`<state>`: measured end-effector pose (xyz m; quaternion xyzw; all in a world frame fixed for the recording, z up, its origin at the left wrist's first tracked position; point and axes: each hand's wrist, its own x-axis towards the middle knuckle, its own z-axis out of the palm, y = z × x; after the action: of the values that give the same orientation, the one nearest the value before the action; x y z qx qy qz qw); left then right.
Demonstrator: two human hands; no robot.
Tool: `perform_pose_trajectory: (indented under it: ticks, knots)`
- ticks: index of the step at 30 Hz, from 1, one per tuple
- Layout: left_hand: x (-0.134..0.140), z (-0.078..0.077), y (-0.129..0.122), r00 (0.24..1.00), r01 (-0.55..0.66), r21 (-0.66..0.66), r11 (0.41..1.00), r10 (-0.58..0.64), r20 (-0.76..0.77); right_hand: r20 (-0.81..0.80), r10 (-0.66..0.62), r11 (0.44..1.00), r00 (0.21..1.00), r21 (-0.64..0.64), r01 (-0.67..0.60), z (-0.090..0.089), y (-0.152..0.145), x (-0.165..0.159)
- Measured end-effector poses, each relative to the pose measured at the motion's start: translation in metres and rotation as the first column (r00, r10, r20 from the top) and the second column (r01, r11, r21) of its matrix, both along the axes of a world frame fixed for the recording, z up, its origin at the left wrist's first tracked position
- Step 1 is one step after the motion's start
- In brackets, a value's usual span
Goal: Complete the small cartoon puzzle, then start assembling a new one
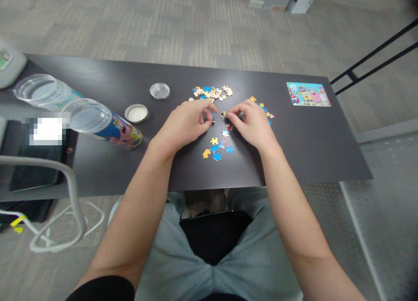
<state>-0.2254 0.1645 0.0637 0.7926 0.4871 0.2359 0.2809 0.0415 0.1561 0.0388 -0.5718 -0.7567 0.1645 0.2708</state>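
1. L hand [191, 120]: thumb + fingertips closed in a pinch on a thin jigsaw pc [213, 122], seen nearly edge-on; its long axis runs approx. L–R, free end pointing R toward the other hand. Picture side can't be made out.
2. R hand [248, 120]: also pinching, w/ a dark-and-yellow jigsaw pc [223, 114] at the fingertips, sticking out to the L. Too small to tell its exact tilt.
3. Both held pcs are over the mid part of the desk [313, 148], near each other w/ a gap between.
4. Near cluster [217, 156], on the person's side of the hands: loose blue, yellow, orange & mixed pcs, tabs pointing various ways.
5. Far pile [212, 93], beyond the hands: many pcs, some pale-backed, some coloured. R-side group [267, 114] is partly hidden by R hand.
6. Picture card [308, 95] at far R: long axis approx. L–R; cartoon art, looks like SpongeBob; any text too small to read.
7. Near canister [126, 131], L side: printed w/ pink & yellow figures on blue; lettering unreadable. Far canister [48, 92] just beside it, mostly clear.
8. Two round lids btwn canisters & far pile: silvery lid [160, 91] and white-centred lid [136, 113].
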Motion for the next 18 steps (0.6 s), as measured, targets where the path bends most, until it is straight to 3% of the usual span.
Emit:
perform_pose_trajectory:
  ticks: [4,13,18]
  knots:
    - [-0.007,0.002,0.0,1.0,0.016,-0.05,0.999,-0.016,0.0,0.009,-0.058,0.998,0.998,0.033,0.058,-0.003,0.003,0.01]
    - [-0.009,0.002,0.002,0.984,-0.124,-0.002,0.992,0.123,-0.131,0.11,0.057,0.998,0.992,-0.006,-0.056,0.005,0.0,0.01]
    - [-0.015,-0.001,0.003,0.986,-0.102,-0.033,0.994,0.097,-0.133,0.195,-0.096,0.994,0.976,-0.041,0.106,0.01,-0.001,0.018]
